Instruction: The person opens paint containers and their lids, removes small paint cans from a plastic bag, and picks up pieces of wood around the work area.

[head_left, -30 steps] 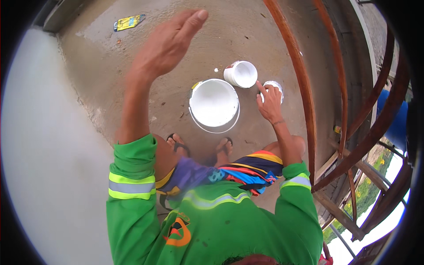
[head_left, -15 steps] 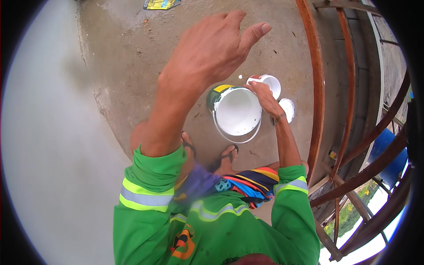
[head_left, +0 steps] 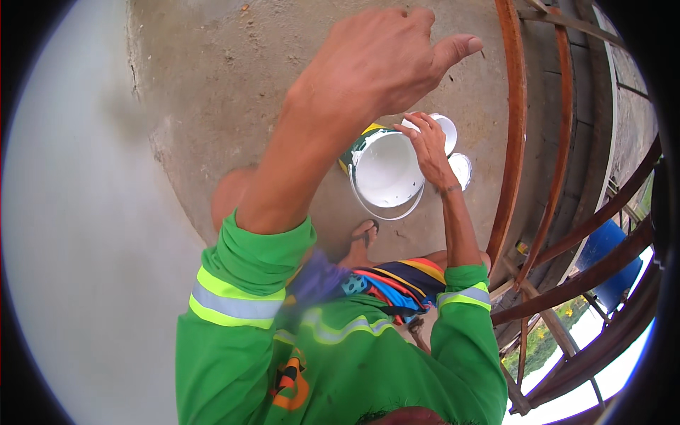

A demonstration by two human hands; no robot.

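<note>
My left hand (head_left: 382, 64) is raised close in front of me, thumb held out away from the index finger. Its other fingers bend out of sight, and nothing shows in it. Farther down, my right hand (head_left: 427, 150) has its fingers extended and apart at the right rim of a large green and yellow paint bucket (head_left: 387, 173). White paint coats the inside of that bucket, and its wire handle hangs on the near side. Just beyond the right hand stands a smaller white bucket (head_left: 446, 132). A small round white-coated container or lid (head_left: 460, 170) lies beside it.
A pale wall (head_left: 78, 234) rises along my left. Brown railing bars (head_left: 511, 134) run down the right side, with a blue barrel (head_left: 608, 258) beyond them. My sandalled foot (head_left: 363, 237) is on the concrete floor (head_left: 205, 78) near the bucket.
My left hand has shifted right and slightly farther up in the view. My right hand's fingers have lifted and spread. The yellow packet on the floor has gone out of view.
</note>
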